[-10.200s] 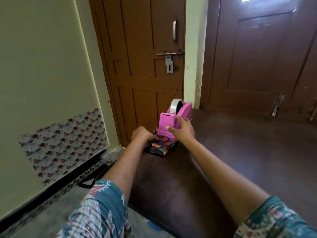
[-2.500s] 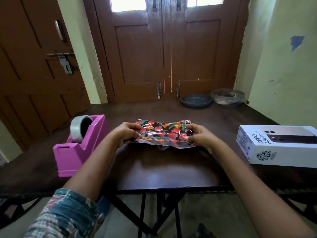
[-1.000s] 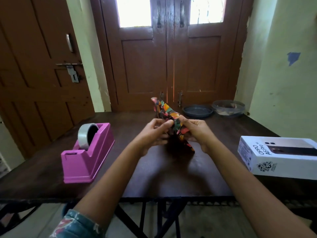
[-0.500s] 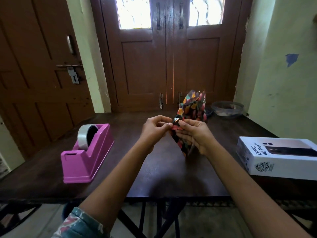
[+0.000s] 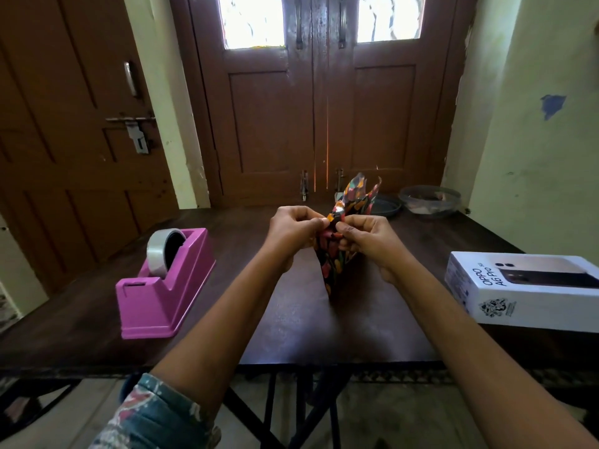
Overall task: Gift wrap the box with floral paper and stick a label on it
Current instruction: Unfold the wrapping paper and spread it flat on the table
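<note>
The folded floral paper [image 5: 334, 267], dark with red and orange flowers, stands on edge above the middle of the dark table [image 5: 324, 332]. My left hand [image 5: 293, 230] and my right hand [image 5: 364, 236] both pinch its upper edge, fingertips almost touching. The paper's top corners poke up behind my right hand. A white phone box [image 5: 525, 288] lies flat at the table's right side, apart from both hands. No label is in view.
A pink tape dispenser [image 5: 165, 286] with a grey roll sits at the table's left. A dark dish [image 5: 385, 205] and a clear bowl [image 5: 429, 200] stand at the far right edge, against the brown double door [image 5: 317, 118].
The floral paper went from lying flat between my hands to being held upright on edge. Both hands have come together at its top edge, and the paper has tilted a little to the right.
</note>
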`<action>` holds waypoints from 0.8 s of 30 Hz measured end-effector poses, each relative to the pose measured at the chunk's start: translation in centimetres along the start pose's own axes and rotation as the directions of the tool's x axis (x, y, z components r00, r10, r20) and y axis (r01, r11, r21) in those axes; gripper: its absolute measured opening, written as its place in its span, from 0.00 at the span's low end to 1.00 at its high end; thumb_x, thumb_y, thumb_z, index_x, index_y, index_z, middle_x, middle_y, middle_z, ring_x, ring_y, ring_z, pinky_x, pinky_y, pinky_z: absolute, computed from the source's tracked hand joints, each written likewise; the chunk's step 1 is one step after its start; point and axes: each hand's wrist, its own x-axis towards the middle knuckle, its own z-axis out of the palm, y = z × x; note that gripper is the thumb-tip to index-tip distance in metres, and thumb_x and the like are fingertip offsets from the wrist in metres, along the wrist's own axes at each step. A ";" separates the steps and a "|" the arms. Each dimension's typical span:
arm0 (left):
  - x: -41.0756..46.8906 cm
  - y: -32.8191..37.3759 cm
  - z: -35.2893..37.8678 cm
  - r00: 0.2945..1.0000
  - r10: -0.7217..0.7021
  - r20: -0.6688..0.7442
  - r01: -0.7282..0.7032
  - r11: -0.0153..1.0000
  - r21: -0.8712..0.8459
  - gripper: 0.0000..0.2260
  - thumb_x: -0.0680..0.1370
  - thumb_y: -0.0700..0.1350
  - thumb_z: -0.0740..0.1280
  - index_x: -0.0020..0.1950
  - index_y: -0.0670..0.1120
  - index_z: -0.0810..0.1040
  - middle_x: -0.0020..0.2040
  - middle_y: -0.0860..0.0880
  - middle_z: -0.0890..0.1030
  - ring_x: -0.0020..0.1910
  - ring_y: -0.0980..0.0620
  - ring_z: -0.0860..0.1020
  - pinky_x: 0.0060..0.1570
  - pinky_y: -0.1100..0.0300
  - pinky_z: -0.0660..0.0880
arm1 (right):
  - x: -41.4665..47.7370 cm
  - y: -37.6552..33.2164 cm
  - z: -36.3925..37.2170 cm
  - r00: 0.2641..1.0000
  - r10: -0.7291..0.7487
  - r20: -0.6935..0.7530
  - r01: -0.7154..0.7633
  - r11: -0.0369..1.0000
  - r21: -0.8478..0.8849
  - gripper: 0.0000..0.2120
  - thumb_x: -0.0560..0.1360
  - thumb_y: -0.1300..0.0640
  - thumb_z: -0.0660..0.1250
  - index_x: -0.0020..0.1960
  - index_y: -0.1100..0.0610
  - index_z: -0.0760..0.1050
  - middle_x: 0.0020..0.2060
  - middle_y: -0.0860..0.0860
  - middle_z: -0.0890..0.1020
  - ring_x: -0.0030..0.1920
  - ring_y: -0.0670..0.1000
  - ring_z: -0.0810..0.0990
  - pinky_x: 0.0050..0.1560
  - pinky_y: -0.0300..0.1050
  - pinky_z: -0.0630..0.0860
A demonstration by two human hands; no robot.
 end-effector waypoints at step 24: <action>0.6 -2.4 -4.6 0.969 0.153 -0.195 -0.112 0.972 0.205 0.18 0.78 0.34 0.53 0.41 0.46 0.80 0.43 0.50 0.81 0.47 0.51 0.78 0.45 0.57 0.77 | 0.4 0.3 -2.5 0.861 0.503 -0.077 -0.502 0.864 0.029 0.27 0.76 0.43 0.61 0.63 0.63 0.66 0.46 0.61 0.77 0.45 0.57 0.79 0.43 0.49 0.78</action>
